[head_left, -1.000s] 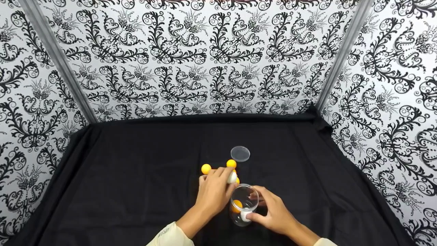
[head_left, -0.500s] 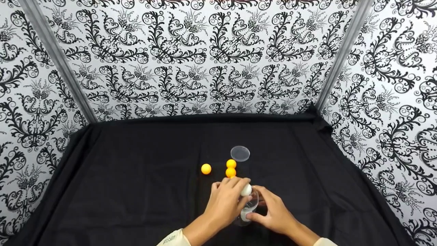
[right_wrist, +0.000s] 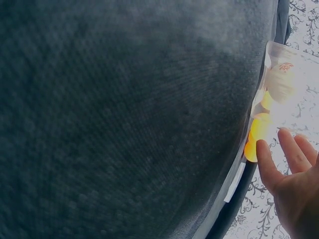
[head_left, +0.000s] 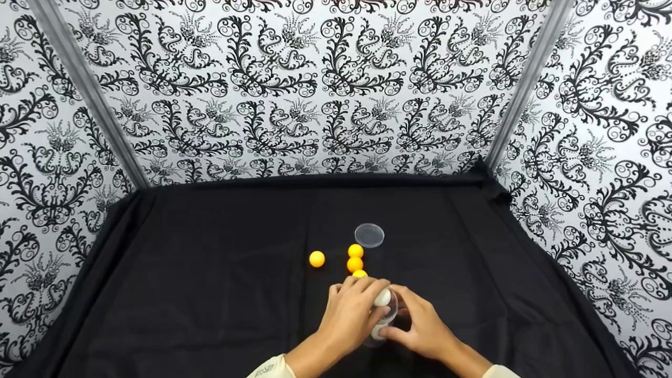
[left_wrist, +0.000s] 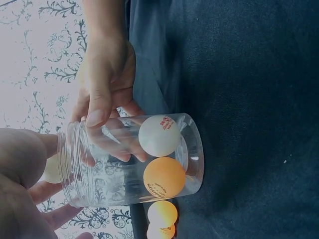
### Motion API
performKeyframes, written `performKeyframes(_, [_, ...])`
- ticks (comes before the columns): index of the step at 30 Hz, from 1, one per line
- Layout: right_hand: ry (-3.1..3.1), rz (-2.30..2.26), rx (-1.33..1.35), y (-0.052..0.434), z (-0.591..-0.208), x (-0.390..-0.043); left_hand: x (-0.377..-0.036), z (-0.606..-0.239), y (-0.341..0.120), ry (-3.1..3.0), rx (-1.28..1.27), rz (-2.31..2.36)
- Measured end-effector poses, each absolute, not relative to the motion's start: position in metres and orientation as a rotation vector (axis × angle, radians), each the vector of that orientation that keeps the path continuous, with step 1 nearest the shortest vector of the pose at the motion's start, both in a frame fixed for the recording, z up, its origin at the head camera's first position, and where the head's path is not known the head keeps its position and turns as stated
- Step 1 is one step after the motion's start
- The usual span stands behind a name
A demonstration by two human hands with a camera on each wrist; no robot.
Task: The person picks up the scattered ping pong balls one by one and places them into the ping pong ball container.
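Between our hands: clear ribbed plastic jar (head_left: 382, 320).
Left hand (head_left: 353, 314): fingers pinch smooth white ball (head_left: 382, 297) over rim.
Right hand (head_left: 422, 328): fingers curl round jar.

Open black cloth (head_left: 210, 273) left and right; orange balls (head_left: 355, 258) and lid (head_left: 369, 235) just beyond jar (head_left: 386, 315).

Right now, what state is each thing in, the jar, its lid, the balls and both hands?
Clear jar: upright, open, a white and an orange ball inside.
Lid: off, flat on the black cloth beyond the jar.
White ball: pinched at the jar's mouth.
Three orange balls: loose on the cloth.
Left hand: holds the white ball.
Right hand: grips the jar's side.
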State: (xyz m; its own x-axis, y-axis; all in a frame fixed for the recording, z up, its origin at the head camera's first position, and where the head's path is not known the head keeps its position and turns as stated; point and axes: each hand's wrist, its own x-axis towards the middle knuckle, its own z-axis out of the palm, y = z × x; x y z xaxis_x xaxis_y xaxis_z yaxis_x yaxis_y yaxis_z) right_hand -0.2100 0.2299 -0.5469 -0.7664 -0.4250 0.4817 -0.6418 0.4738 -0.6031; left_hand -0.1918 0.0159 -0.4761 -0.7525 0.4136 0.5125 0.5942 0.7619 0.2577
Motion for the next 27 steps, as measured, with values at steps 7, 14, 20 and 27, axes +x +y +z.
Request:
performKeyframes(7, [-2.466,1.164,0.900,0.2301,-0.5466,-0.2095,-0.1912,-0.4758,0.0172,-2.526,-0.763,-0.578])
performKeyframes(14, [-2.478,1.168,0.895,0.2303,-0.5471,-0.2092,-0.1910,-0.4756,0.0173,-2.537,-0.755,-0.580])
performKeyframes(20, [-2.439,1.150,0.918,0.2290,-0.5476,-0.2095,-0.1914,-0.4761,0.0177,-2.523,-0.751,-0.570])
performKeyframes(27, [-2.418,1.157,0.940,0.2271,-0.5464,-0.2090,-0.1921,-0.4763,0.0174,-2.501,-0.753,-0.586])
